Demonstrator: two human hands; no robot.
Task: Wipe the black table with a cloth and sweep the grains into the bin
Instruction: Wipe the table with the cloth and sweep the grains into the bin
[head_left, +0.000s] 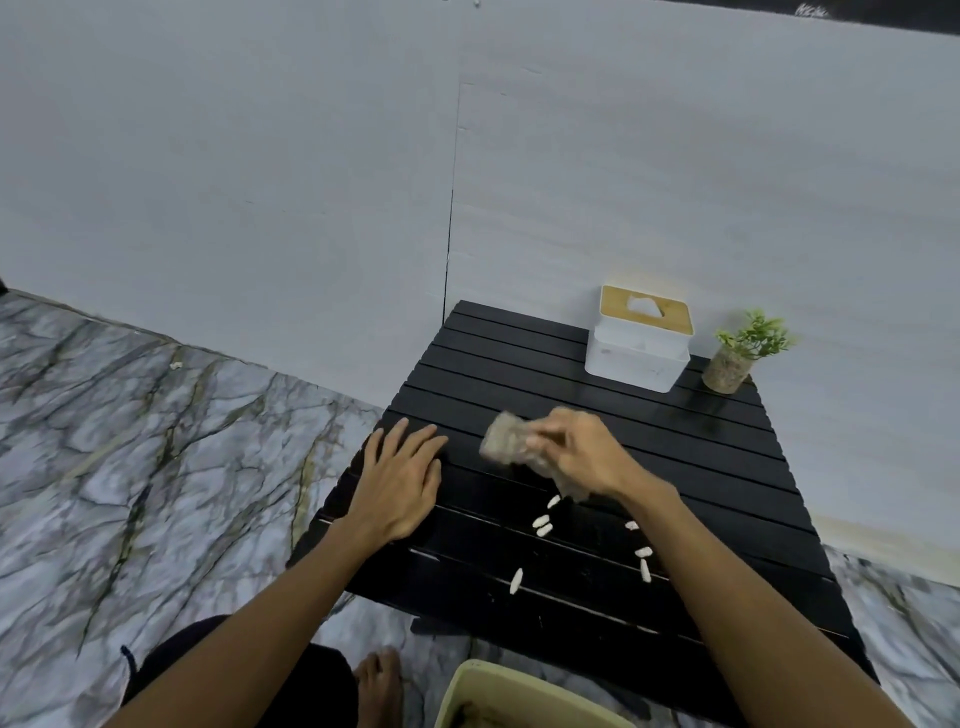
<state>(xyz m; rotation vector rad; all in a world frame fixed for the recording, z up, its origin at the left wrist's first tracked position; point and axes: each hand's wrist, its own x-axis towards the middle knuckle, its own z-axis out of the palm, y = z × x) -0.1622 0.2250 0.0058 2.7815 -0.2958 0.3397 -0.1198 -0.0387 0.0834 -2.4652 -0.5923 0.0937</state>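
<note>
The low black slatted table (519, 374) stands against a pale wall. My right hand (582, 452) is closed on a grey-beige cloth (506, 441), blurred, just above the table's middle. Several white grains (543, 526) lie scattered on the near slats, below and beside that hand. My left hand (400, 480) rests flat near the table's left edge, fingers spread, holding nothing. A pale green bin (467, 686) sits on the floor below the table's near edge, partly cut off by the frame.
A white tissue box with a wooden lid (639, 343) and a small potted plant (737, 358) stand at the table's far right. Grey marble floor (156, 441) spreads to the left. My bare foot (379, 680) is beside the bin.
</note>
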